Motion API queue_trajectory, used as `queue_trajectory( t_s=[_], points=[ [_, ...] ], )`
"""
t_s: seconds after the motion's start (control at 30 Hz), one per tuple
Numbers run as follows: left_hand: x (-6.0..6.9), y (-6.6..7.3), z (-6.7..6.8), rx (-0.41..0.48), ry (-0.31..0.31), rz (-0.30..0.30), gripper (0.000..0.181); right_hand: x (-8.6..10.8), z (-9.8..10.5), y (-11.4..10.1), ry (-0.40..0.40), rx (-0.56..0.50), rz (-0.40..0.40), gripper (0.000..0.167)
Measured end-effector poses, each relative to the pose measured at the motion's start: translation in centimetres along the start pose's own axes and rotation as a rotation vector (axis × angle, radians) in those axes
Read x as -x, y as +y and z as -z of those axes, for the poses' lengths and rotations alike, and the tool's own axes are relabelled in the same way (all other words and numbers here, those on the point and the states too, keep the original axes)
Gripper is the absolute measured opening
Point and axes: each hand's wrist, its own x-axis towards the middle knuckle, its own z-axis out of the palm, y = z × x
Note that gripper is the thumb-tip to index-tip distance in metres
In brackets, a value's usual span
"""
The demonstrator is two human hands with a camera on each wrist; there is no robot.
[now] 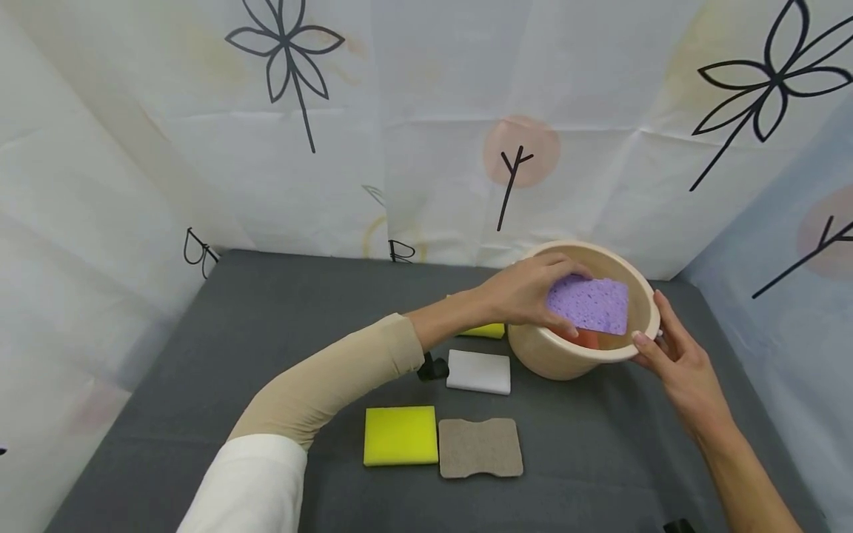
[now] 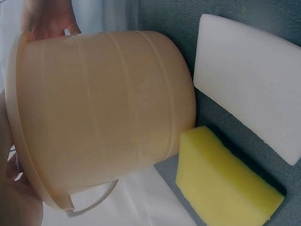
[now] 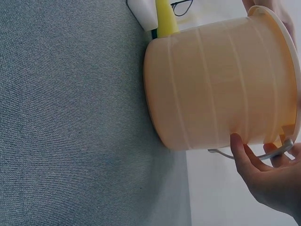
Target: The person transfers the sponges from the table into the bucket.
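At the mouth of the beige bucket, my left hand pinches a purple sponge between thumb and fingers. The sponge is tilted, over the opening and inside the rim. Beneath it an orange-red thing shows in part inside the bucket; its kind is hidden. My right hand grips the bucket's right side at the rim, near the handle. The bucket stands upright on the dark table. In the left wrist view the bucket wall hides the purple sponge.
Left of the bucket lie a white block and a yellow sponge, the latter partly behind my left forearm. Nearer me are a yellow sponge and a grey-brown notched pad. Patterned cloth hangs behind the table.
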Motion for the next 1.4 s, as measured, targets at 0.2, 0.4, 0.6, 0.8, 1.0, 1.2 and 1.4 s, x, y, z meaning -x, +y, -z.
queue_trajectory(
  t_s=[0.2,0.4,0.6,0.8,1.0,1.2,1.4],
  points=[
    [-0.2,0.1,-0.2,0.004,0.002,-0.002,0.086,0.0,-0.2,0.0,-0.002,-0.040,0.008,0.076],
    [-0.5,0.2,-0.3,-0.016,-0.016,0.027,0.086,-0.1,-0.1,0.0,0.000,-0.021,-0.002,0.076],
    [-0.7,0.3,-0.5,-0.014,-0.019,0.034,0.085,0.1,-0.1,0.1,0.006,0.001,-0.008,0.075],
    [-0.9,0.5,-0.6,-0.033,-0.032,0.012,0.061,0.3,-0.1,0.5,0.002,-0.077,0.041,0.075],
    [-1.0,0.7,-0.4,-0.022,-0.053,-0.003,0.042,0.2,-0.1,0.5,-0.007,-0.101,0.068,0.074],
    [-1.0,0.7,-0.2,0.075,-0.060,0.000,0.032,0.2,-0.1,0.5,-0.008,-0.115,0.075,0.075],
    [-0.4,0.5,0.0,0.099,-0.041,-0.034,0.027,0.2,-0.2,0.5,-0.004,-0.070,0.072,0.074]
  ],
)
